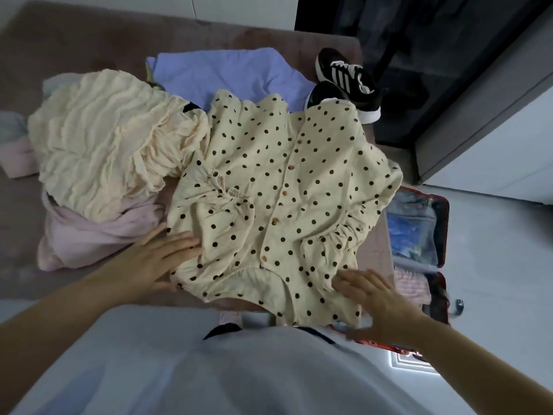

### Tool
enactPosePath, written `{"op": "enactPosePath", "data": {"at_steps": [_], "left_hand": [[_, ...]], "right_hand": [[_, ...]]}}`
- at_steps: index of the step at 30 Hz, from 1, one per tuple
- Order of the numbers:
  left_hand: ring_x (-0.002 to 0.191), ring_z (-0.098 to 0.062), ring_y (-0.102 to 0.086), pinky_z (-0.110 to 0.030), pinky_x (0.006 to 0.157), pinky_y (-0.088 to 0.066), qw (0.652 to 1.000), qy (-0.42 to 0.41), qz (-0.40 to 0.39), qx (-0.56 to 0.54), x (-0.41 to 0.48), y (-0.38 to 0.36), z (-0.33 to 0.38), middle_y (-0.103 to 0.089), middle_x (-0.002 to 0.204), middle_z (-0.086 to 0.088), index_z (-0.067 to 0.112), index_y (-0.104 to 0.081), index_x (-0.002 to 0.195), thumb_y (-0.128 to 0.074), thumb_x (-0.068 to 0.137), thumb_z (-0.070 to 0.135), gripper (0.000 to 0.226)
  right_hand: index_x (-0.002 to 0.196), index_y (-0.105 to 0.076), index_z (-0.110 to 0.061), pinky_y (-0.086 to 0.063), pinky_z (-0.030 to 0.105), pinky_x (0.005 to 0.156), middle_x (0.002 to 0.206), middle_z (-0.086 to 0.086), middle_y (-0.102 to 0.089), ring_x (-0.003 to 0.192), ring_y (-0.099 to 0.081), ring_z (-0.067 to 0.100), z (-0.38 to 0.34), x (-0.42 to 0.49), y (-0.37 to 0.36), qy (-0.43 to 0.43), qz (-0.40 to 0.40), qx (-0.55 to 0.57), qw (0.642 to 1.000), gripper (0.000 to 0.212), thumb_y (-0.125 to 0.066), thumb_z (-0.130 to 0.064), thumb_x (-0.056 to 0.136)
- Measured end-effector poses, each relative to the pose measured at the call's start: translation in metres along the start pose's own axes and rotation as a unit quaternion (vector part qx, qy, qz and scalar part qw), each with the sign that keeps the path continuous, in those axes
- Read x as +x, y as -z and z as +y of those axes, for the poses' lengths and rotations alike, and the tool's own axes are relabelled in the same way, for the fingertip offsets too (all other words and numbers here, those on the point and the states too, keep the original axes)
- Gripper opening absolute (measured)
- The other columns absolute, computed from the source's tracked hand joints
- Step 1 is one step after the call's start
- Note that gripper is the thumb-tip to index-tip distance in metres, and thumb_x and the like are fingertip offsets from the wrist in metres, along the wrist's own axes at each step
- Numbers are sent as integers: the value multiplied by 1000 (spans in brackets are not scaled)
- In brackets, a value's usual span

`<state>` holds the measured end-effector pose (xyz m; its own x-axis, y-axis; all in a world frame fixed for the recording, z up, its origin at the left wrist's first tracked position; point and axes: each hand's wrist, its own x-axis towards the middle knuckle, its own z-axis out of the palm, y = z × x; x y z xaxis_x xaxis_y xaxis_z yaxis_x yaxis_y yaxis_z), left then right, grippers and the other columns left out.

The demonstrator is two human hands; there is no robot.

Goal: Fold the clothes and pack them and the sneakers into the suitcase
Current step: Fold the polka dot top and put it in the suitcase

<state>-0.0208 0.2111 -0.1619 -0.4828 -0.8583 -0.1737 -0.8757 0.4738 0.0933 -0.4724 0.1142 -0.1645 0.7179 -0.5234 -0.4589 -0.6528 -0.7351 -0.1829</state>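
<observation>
Brownish-mauve bedding (74, 40) fills most of the head view, beside a pale floor (493, 265) and a dark, glossy unit (419, 55) at upper right whose details are hard to make out. A red suitcase (443, 235) lies open on the floor at right, partly hidden by the bed's edge and the right forearm. Its contents read only as blurred blue and pink shapes. A pair of black, white-striped sneakers (350, 82) sits at the bed's far right corner, the nearer shoe half covered by cloth. A cream polka-dot blouse (284, 190) is spread button side up in the middle of the bed, its near edge hanging over the side toward the person's pale shirt (239, 369). Left of it a crinkled cream garment (104, 139) is heaped on a pink garment (98, 235), with a lavender garment (224, 76) behind. The left hand (158, 259) rests flat, fingers straight, against the blouse's near-left edge. The right hand (377, 298), somewhat blurred, lies flat with fingers spread on its near-right corner. The hands are well apart, the blouse between them.
</observation>
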Motion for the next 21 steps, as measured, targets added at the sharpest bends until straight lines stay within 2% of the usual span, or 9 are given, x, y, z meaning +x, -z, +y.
{"op": "enactPosePath", "data": {"at_steps": [4,6,8,12,13,15,17,19,21], "left_hand": [[142,1,4,-36,115,0,998,-4,-51,25,6,-2,-5,-58,127,4,35,-7,148,-88,47,43,130],[141,-4,-14,-36,114,-1,998,-13,-50,36,8,1,-3,-59,125,4,36,-14,147,-89,44,37,127],[123,-13,-39,-33,111,-4,998,-30,-3,50,12,1,-3,-61,118,3,37,-35,139,-90,44,34,111],[99,-13,-50,-31,104,-17,995,-64,67,38,23,14,-5,-69,101,3,35,-68,107,-72,60,40,47],[102,-12,-55,-33,108,-20,998,-56,27,25,25,23,-4,-69,104,5,35,-70,104,-57,66,45,41],[117,2,-49,-35,112,-5,993,-3,-111,-34,31,44,3,-53,124,21,36,-67,111,-26,67,55,63],[115,19,-36,-23,111,0,961,33,-262,-85,32,62,10,-38,122,36,36,-64,110,-13,58,60,77],[93,15,-50,-19,99,-33,934,50,-284,-212,39,77,9,-57,101,27,26,-66,91,-26,59,60,62],[77,-2,-57,-28,78,-45,900,73,-312,-296,48,101,-1,-65,83,8,20,-66,82,-40,61,57,49]], "right_hand": [[138,-37,-34,-51,40,90,130,-2,-56,112,-55,20,3,2,-10,33,63,-35,997,99,-79,-61,52],[129,-45,-35,-55,34,77,114,-3,-64,93,-66,19,-1,4,-3,44,106,-44,992,97,-87,-52,43],[121,-57,-34,-55,30,72,103,-6,-67,84,-68,16,-3,4,-3,83,140,-40,986,90,-92,-38,38],[86,-75,-30,-56,23,60,76,-11,-67,61,-64,10,0,-2,6,161,166,-2,973,61,-94,-17,29],[78,-74,-32,-56,23,58,73,-14,-65,59,-62,7,1,-4,11,162,160,4,974,53,-93,-20,30],[72,-70,-35,-57,26,63,78,-17,-64,67,-60,1,3,-10,25,145,132,34,980,37,-91,-28,42],[83,-69,-36,-52,21,79,104,-15,-64,89,-57,-2,3,-16,45,101,135,60,984,26,-81,-36,61],[103,-65,-35,-42,9,83,117,-14,-60,97,-53,-6,-4,-21,69,69,160,131,976,30,-62,-41,74],[108,-59,-33,-49,14,71,98,-13,-64,82,-59,1,-15,-21,91,67,169,268,946,30,-51,-46,83]]}}
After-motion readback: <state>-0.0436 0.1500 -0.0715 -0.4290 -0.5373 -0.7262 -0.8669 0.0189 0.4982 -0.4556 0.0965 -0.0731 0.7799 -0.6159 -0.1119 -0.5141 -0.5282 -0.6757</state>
